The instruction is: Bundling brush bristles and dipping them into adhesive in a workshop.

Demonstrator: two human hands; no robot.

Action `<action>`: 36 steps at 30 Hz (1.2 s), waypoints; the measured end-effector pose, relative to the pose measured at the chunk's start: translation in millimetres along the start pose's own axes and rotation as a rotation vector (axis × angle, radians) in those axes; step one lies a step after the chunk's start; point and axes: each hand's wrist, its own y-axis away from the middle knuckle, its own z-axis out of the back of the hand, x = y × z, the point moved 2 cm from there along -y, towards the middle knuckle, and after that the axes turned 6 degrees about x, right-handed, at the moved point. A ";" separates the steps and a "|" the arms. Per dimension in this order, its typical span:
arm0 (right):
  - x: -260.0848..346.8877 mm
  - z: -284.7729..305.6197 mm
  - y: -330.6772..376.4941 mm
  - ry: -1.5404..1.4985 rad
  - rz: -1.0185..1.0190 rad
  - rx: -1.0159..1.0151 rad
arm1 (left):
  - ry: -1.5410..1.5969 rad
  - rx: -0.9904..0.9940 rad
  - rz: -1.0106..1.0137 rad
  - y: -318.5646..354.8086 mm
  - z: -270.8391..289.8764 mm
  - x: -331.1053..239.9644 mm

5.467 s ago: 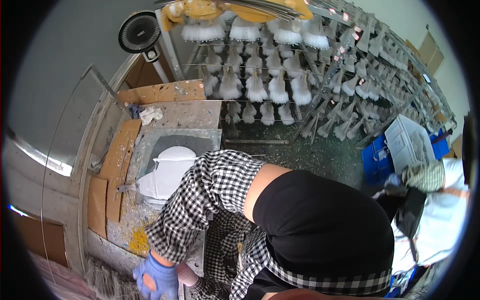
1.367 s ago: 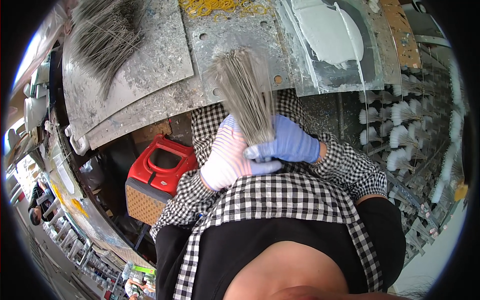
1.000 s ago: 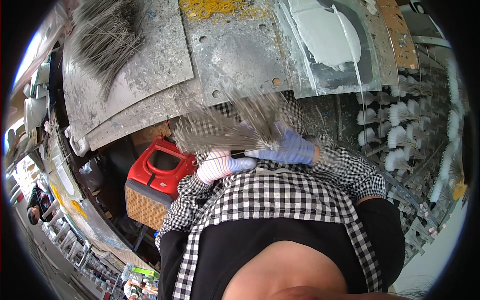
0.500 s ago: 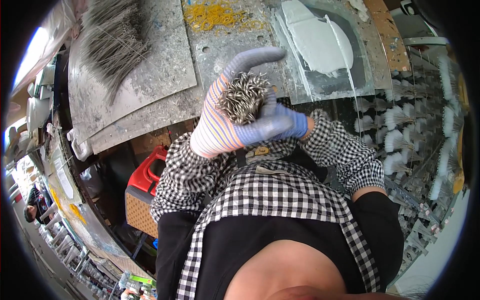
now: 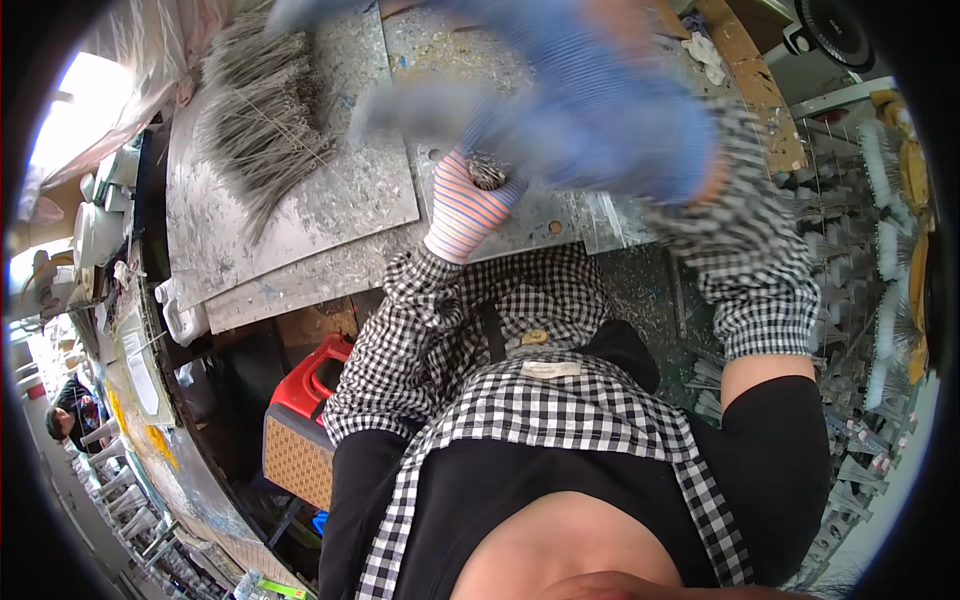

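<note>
My left hand point(image 5: 462, 205), in a striped knit glove, is closed around a bundle of thin grey wires point(image 5: 488, 172) at the table's near edge. Only the bundle's twisted ends show, in a dark and pale tuft. My right hand point(image 5: 590, 110), in a blue glove, is smeared by motion above the table, just right of and beyond the bundle. Its fingers are too blurred to read. To the left lies a large pile of loose grey wires point(image 5: 262, 120) on a metal sheet point(image 5: 370, 185).
A slab point(image 5: 608, 222) at the right is mostly hidden by my right arm. Racks of pale bristle pieces point(image 5: 888, 260) stand at the right. A red-topped box point(image 5: 300, 440) sits below the table at left. Another person point(image 5: 75, 412) is at far left.
My right hand has left the bundle and swung up over the table, covering the white paste. The left hand keeps the bundle, now farther forward. The view has shifted slightly.
</note>
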 end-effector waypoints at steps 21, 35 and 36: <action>2.0 -73.8 11.7 -0.150 -0.669 1.147 | -0.490 0.363 0.064 63.3 -8.6 91.9; -51.3 -80.3 141.6 0.542 -0.086 0.077 | 0.910 -0.247 0.379 34.4 64.8 -44.4; -39.8 -98.2 161.5 0.448 -0.403 0.134 | 1.123 -0.474 0.380 50.3 74.4 -46.8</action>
